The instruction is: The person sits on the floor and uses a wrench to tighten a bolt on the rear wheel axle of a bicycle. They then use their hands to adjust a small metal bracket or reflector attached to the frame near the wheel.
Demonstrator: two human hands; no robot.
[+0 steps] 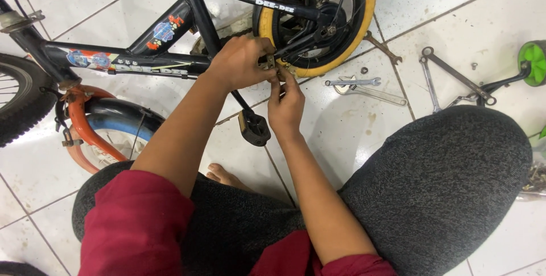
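**Two hands at the rear wheel of a small bicycle lying on a tiled floor**

Head view, looking down past the person's grey-clad knees and red sleeves. A child's bicycle with a black frame (142,62) lies on its side on the white tile floor (341,139). Its long axis runs across the picture: the rear wheel (318,23), with a yellow-walled tyre, lies at upper centre-right, and the frame's tubes lead away to the left edge. A crank arm slopes down from the frame to a black pedal (254,128), which points toward the viewer.

The left hand (239,62) is curled with its fingers closed around a small metal part (268,61) at the lower rim of the rear wheel, where the frame's rear stays meet. The right hand (286,105) reaches up from below; its thumb and forefinger are pinched narrowly together at the same spot, just beneath the left hand's fingers. What the pinch holds is too small to tell.

On the floor to the right of the wheel lie an adjustable wrench (364,89) and, further right, long spanners (449,77), well apart from the hands. A green stabiliser wheel (533,62) on a black bracket sits at the right edge. A clear container (534,173) shows at the right edge beside the knee; its contents look like small metal pieces, but are not clearly shown.

A second wheel with an orange and blue mudguard (94,125) lies at lower left.
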